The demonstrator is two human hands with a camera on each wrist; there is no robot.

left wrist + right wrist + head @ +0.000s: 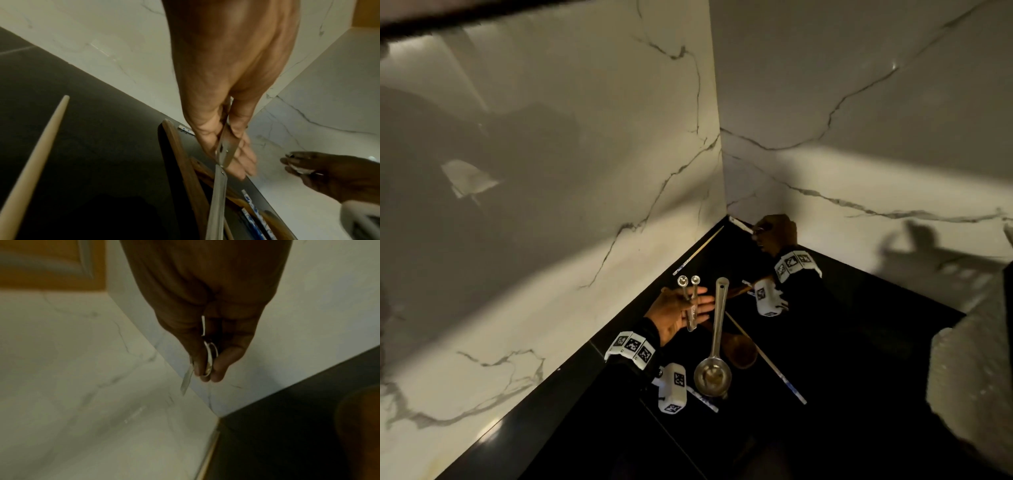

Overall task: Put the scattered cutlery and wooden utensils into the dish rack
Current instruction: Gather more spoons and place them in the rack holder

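- Holding two small metal spoons (689, 301) between my left hand's (677, 315) nearly straight fingers, just left of the steel ladle (714, 356).
- My right hand (775, 233), beyond the ladle in the wall corner, pinches metal cutlery (208, 356).

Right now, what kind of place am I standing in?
Most likely a home kitchen corner: a black countertop meets white marble-look walls, and a steel ladle and a wooden spoon lie on it.

A steel ladle (714, 356) lay on the black counter, crossing a wooden spoon (739, 349) and a chopstick (765, 358).
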